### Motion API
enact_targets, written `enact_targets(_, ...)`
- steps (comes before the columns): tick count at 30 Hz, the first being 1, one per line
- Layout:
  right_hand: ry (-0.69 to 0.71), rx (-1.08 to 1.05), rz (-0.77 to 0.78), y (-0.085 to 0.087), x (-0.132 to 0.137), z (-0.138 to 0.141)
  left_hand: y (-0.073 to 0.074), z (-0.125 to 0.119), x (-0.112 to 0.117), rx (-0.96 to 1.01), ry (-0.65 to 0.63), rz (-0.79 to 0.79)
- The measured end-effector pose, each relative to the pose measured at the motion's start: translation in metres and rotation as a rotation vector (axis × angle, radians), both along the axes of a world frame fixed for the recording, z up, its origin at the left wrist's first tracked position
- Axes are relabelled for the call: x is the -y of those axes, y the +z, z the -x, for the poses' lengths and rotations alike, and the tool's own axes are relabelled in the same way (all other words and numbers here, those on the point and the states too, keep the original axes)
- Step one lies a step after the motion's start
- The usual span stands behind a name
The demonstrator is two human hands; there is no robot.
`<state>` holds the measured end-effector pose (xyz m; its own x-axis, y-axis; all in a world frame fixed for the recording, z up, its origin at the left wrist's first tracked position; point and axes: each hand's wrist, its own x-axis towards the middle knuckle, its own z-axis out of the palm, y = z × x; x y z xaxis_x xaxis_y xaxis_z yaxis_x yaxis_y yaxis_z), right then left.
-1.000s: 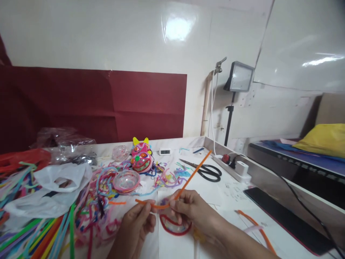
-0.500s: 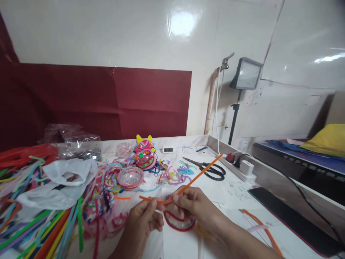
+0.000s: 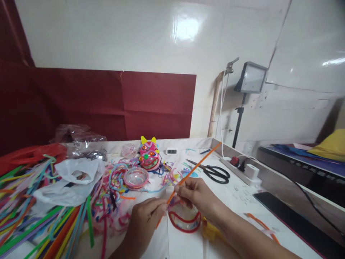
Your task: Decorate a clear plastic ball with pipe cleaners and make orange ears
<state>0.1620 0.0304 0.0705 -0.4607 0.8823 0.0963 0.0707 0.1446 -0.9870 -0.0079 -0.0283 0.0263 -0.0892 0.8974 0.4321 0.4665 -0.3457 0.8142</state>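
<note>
Both hands pinch one long orange pipe cleaner (image 3: 198, 164). My left hand (image 3: 142, 220) is closed near its lower end, and a short tip pokes out below the fingers. My right hand (image 3: 195, 194) is closed farther up, with the free length slanting up to the right. Beneath my right hand sits a clear round dish (image 3: 185, 225) edged in red pipe cleaner, partly hidden by the fingers. A yellow piece (image 3: 208, 230) lies beside it, partly under my right forearm.
Black-handled scissors (image 3: 215, 173) lie behind my right hand. Left are a heap of colourful pipe cleaners (image 3: 64, 230), a white plastic bag (image 3: 70, 196) and a clear bowl (image 3: 136, 178). A decorated animal head (image 3: 149, 156) stands at the back. A power strip (image 3: 246, 176) runs along the right edge.
The pipe cleaner's left end, held sideways before, now points down, and the strip lies straighter. My left hand has turned over with its fingers closed closer to my right hand.
</note>
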Motion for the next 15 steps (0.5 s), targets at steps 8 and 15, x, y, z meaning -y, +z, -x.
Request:
enact_targets(8, -0.009, 0.155, -0.226, 0.005, -0.004, -0.001, -0.006, -0.003, -0.003, 0.285, -0.139, 0.351)
enact_targets(15, 0.082, 0.686, -1.472, 0.028, 0.0, -0.011, 0.008, -0.005, 0.001, 0.316, -0.12, 0.298)
